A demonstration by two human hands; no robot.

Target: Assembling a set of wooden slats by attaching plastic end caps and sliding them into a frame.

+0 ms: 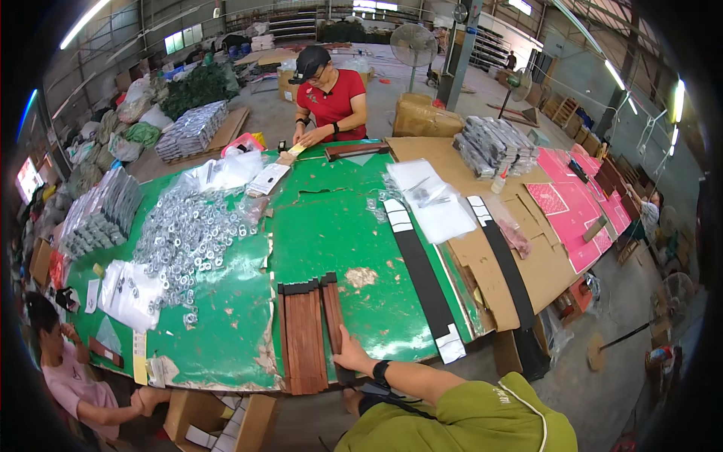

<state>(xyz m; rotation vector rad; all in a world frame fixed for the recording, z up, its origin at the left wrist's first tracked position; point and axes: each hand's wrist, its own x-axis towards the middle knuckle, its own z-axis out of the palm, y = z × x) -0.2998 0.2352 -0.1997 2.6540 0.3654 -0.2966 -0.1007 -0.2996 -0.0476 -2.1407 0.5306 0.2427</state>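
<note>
My right hand (349, 352), with a black band on its wrist, is closed round a dark brown wood-look strip (332, 315). That strip has a black upper end and leans slightly beside a neat row of similar brown strips (303, 339). The row lies at the near edge of the green table (226, 354), with black pieces along its far ends. Just below the held strip's lower end shows a patch of skin next to dark cloth. I cannot tell whether it is my left hand or a leg.
A heap of grey rings (192, 237) and clear plastic bags (132, 292) covers the left of the table. Two long black strips (425, 282) lie at the right. Across the table a person in red (335, 102) handles a packet; another in pink (79, 384) sits near an open carton (260, 422).
</note>
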